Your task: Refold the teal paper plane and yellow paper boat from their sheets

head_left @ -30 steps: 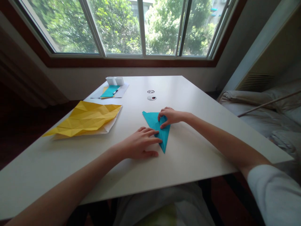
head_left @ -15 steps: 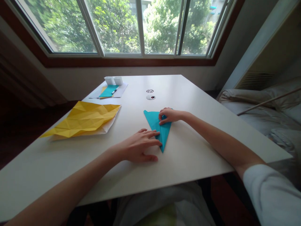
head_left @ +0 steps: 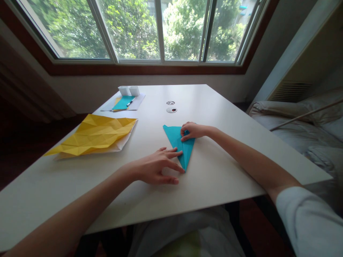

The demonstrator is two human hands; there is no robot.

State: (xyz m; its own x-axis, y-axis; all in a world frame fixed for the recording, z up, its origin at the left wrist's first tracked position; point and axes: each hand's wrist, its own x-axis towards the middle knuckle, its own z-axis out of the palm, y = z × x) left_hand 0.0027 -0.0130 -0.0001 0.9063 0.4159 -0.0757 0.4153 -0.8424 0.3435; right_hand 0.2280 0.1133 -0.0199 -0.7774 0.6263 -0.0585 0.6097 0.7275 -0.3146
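A turquoise sheet of folding paper (head_left: pixel 174 135), folded into a long triangle, lies flat on the table with its narrow tip towards me. A crease or folded edge runs down its middle. My left hand (head_left: pixel 158 166) is open, fingers spread, with fingertips touching the paper's left edge and its near tip; the thumb rests apart from it. At the wide far end, my right hand (head_left: pixel 193 130) has its fingers curled and pressed together on the paper's upper right part. That hand hides the paper's far right corner.
To the left on the white table (head_left: pixel 214 164) lies a creased yellow paper (head_left: pixel 99 135) with a white underside. Farther back are turquoise and white sheets (head_left: pixel 123 102), a pen (head_left: pixel 131 102) and white containers (head_left: pixel 134 91). Round inserts (head_left: pixel 171 110) sit in the tabletop.
My left index finger has slid slightly down to the paper's near tip. My right hand stays in nearly the same place on the paper.
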